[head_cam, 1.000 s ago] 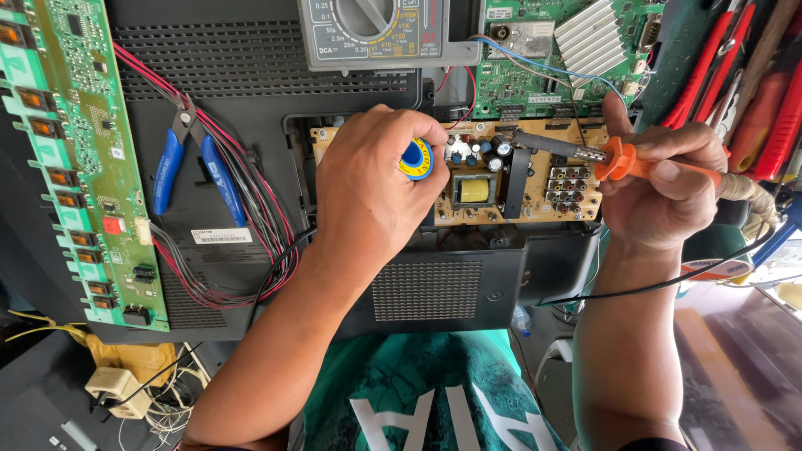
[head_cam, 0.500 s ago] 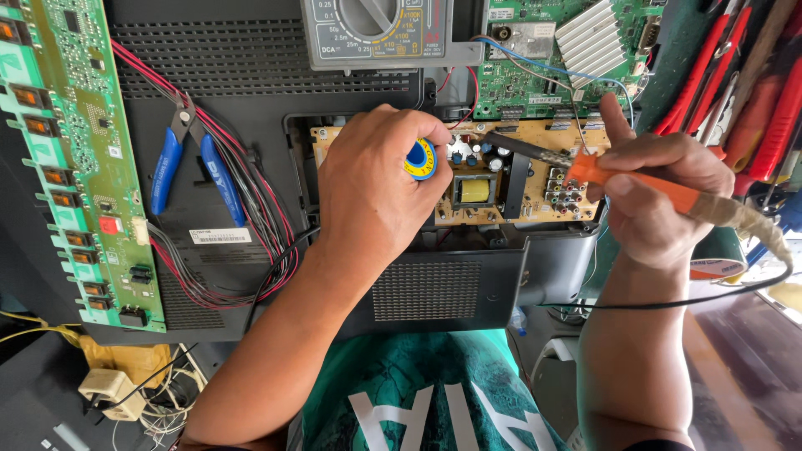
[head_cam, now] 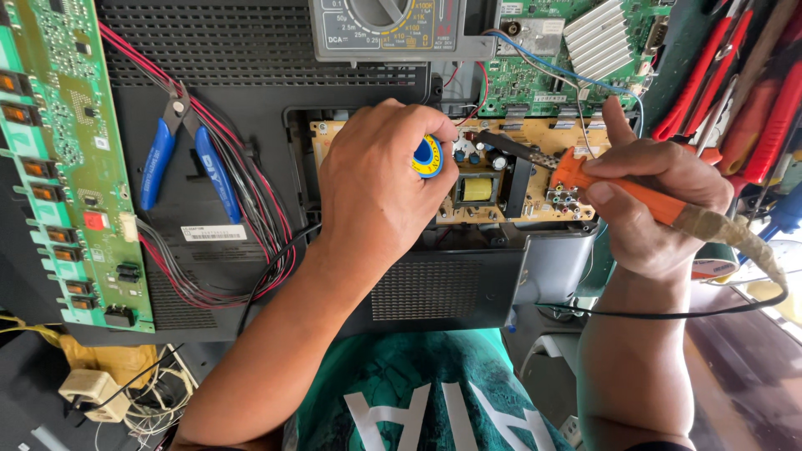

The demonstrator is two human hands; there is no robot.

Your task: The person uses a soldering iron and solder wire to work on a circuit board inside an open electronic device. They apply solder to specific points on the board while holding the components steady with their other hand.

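The left hand (head_cam: 380,188) is curled into a loose fist, knuckles up, fingers closed toward the thumb. Its bare forearm runs down and to the left. The right hand (head_cam: 656,200) is closed in a pen-like grip, forefinger lifted and pointing up, thumb pressed along the side. Its forearm drops almost straight down, the wrist bent slightly inward.

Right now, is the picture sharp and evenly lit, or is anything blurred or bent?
Head view: bright, even daylight, soft shadows; left hand, right hand and orange soldering iron are sharp. The green circuit board at the left edge bows from wide-lens distortion.
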